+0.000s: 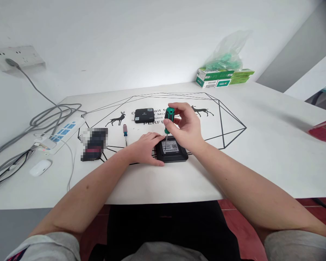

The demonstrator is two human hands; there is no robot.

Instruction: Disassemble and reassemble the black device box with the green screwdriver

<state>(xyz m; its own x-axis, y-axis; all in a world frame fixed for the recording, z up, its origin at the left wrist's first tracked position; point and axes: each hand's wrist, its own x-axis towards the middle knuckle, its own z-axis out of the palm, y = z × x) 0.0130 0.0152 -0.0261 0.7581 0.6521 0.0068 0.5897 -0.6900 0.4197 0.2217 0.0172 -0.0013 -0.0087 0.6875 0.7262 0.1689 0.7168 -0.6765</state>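
My right hand (185,125) grips the handle of a green and black screwdriver (169,117), whose shaft points down at the label of a black box (174,156) lying on the white table (163,186). Whether the tip touches the label is too small to tell. Against the box's left side rests my left hand (146,148), its thumb at the near edge and its fingers at the far corner. A smaller black box (144,115) lies behind. Left of my left hand is a small screwdriver (125,133) with a red and blue handle.
At the left are a power strip (67,132), grey cables (57,110), glasses (13,166), a white case (40,167) and a blurred dark object (95,144). Green and white boxes (216,75) with a plastic bag (228,54) stand by the wall. A red object (324,129) sits far right.
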